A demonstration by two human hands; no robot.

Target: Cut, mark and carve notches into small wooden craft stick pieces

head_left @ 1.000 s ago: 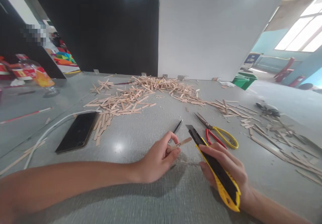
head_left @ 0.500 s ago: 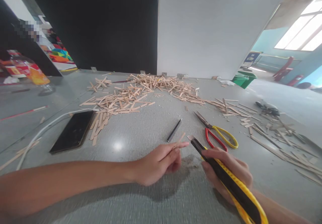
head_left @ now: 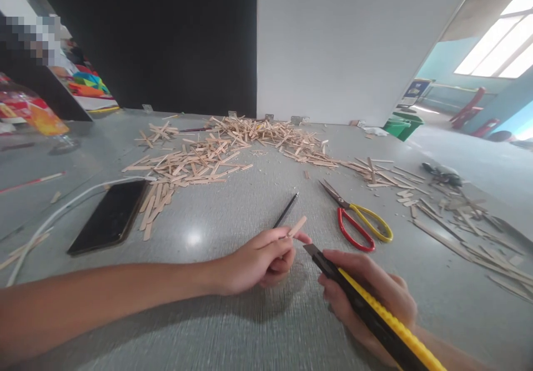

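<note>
My left hand (head_left: 266,260) pinches a short flat wooden stick (head_left: 297,226), whose pale end pokes up past the fingers. In my right hand (head_left: 366,287) is a yellow and black utility knife (head_left: 375,315), fingers wrapped round its body. The knife's bare blade points up and left, close to my left fingertips; whether it touches them or the stick I cannot tell. Just beyond my left hand lies a dark pen (head_left: 286,210), partly hidden by it. Scissors (head_left: 356,215) with one red and one yellow handle rest on the table past my right hand.
Heaps of wooden sticks (head_left: 195,163) spread across the back of the grey table (head_left: 233,210). A phone (head_left: 109,215) with a white cable (head_left: 54,215) lies at left, a bottle (head_left: 39,115) behind it. Wood strips (head_left: 441,243) are strewn at right. Black and white panels stand behind.
The knife has swung a little left and lower, its blade nearer my left fingers. The stick in my left hand now shows more of its flat side. The whole view has shifted slightly.
</note>
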